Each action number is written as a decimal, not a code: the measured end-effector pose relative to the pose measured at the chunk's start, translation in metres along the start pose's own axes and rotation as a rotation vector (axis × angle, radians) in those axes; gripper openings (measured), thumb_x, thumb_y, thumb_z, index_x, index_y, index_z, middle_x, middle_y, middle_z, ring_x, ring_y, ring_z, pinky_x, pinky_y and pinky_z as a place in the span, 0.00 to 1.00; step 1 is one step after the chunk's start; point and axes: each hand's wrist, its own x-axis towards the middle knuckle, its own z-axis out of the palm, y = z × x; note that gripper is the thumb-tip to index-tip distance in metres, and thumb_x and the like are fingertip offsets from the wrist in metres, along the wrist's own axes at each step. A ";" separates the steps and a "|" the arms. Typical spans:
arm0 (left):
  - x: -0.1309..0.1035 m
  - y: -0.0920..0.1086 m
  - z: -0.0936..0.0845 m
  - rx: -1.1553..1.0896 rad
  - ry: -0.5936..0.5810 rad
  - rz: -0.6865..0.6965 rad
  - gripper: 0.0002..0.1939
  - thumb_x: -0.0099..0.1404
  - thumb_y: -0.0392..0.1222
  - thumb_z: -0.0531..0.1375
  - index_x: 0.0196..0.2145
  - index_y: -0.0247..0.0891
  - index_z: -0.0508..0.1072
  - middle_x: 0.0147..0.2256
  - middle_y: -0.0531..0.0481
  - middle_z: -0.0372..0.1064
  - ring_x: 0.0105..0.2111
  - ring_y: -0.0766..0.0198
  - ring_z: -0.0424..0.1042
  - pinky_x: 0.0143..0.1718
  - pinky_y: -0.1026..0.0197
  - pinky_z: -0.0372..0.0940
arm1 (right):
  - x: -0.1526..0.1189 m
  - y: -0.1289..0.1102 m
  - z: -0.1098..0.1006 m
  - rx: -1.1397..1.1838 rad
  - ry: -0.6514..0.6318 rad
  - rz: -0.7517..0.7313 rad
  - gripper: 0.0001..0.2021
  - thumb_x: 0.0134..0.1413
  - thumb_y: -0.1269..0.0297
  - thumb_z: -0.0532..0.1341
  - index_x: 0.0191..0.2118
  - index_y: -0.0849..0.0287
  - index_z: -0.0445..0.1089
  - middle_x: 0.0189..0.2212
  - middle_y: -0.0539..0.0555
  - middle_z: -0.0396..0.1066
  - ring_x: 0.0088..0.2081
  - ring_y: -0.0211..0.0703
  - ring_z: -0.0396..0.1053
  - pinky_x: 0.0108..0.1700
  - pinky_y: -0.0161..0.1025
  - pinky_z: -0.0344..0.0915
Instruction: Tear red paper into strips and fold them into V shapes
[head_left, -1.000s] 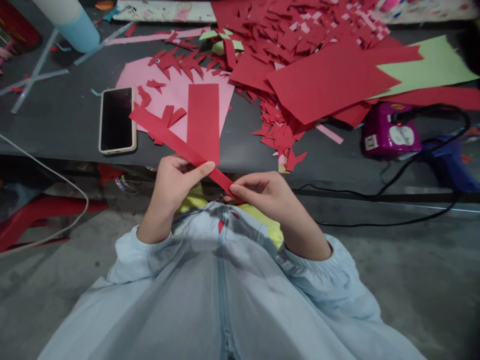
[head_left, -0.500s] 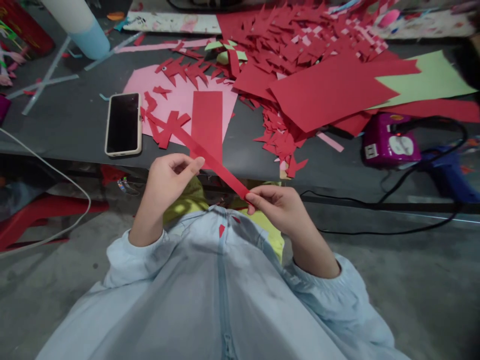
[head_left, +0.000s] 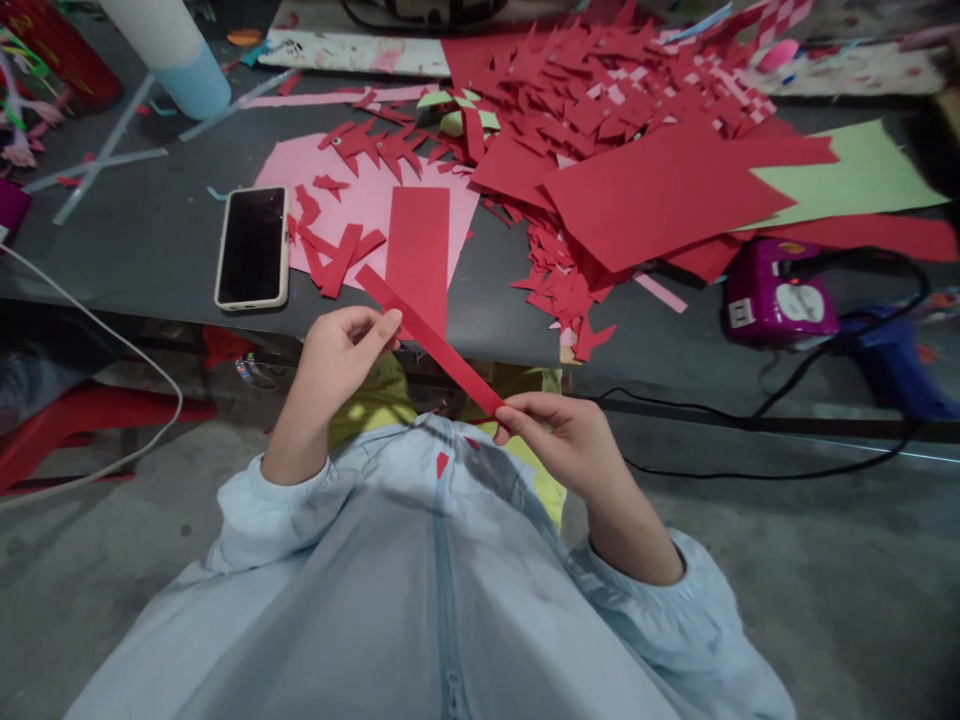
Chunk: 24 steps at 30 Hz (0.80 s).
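Observation:
Between my two hands a long red paper strip (head_left: 450, 358) slants down to the right, in front of the table edge. My left hand (head_left: 341, 355) pinches it near its upper end with thumb and fingers. The lower end is gripped by my right hand (head_left: 555, 435), thumb on top. Behind the strip lies a red paper rectangle (head_left: 418, 235), partly on a pink paper sheet (head_left: 461, 215). Short red paper pieces (head_left: 341, 260) and spiky red cut-outs (head_left: 360, 143) rest on that sheet too.
A phone (head_left: 253, 247) lies left of the pink sheet. To the right are red sheets (head_left: 667, 195), a heap of red cut pieces (head_left: 562, 100), green paper (head_left: 862, 165), a purple box (head_left: 780, 290), a blue glue gun (head_left: 896, 360) and black cables. A blue-and-white bottle (head_left: 184, 70) stands at the back left.
The strip has been drawn down and right, so less of it sticks out past my left hand. My right hand sits slightly lower and further right.

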 end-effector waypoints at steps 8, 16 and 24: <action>0.000 0.010 0.003 -0.169 0.079 0.065 0.20 0.55 0.57 0.69 0.22 0.37 0.71 0.22 0.54 0.68 0.25 0.69 0.68 0.29 0.67 0.63 | 0.002 -0.003 -0.002 -0.165 -0.186 -0.134 0.14 0.61 0.59 0.59 0.27 0.57 0.76 0.27 0.52 0.79 0.29 0.41 0.74 0.33 0.36 0.65; -0.013 0.023 0.008 -0.258 -0.219 0.091 0.14 0.57 0.50 0.69 0.34 0.38 0.78 0.32 0.49 0.76 0.33 0.64 0.73 0.36 0.64 0.68 | 0.018 -0.022 -0.002 0.060 -0.095 -0.108 0.19 0.62 0.49 0.58 0.48 0.57 0.76 0.38 0.56 0.81 0.39 0.44 0.78 0.42 0.41 0.73; -0.024 0.033 0.019 -0.110 -0.496 0.114 0.12 0.61 0.48 0.65 0.36 0.37 0.79 0.33 0.48 0.77 0.33 0.61 0.74 0.37 0.62 0.69 | 0.045 -0.054 0.007 0.338 0.050 -0.164 0.21 0.48 0.41 0.67 0.37 0.55 0.74 0.37 0.54 0.79 0.39 0.43 0.77 0.43 0.41 0.74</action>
